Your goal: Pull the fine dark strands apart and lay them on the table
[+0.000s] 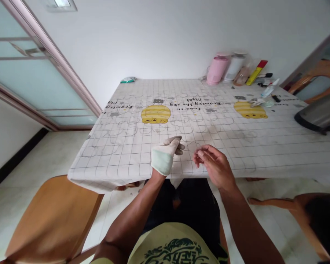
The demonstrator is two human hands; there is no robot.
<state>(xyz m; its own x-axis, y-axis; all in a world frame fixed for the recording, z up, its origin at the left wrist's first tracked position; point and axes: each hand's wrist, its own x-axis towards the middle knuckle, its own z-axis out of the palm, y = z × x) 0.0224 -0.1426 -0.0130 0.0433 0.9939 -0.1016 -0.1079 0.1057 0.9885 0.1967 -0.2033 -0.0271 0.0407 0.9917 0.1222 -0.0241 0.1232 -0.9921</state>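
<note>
- My left hand [167, 156]: in a pale glove [162, 159], fingers bent and bunched, tips aimed right; can't tell if they grip anything.
- My right hand [217, 167]: bare, thumb and forefinger pinched on a thin sliver [200, 149], too small to identify.
- Sliver sits over the worktop [121, 146], right of the glove, hands apart. Faint curved line between them, thread or cloth print, can't tell.
- Near edge: just on the body side of both hands, cloth draping over it.
- Left: open cloth out to the left edge, wooden chair [55, 216] beyond the near corner.
- Ahead: open printed cloth; green packet [128, 80] at far-left corner, wall [154, 40] behind.
- Far right: pink cylinder [217, 70], white cylinder [234, 67], yellow tube [255, 74], small clutter nearer.
- Right: steel vessel [323, 112], well apart from my right hand, open cloth between.
</note>
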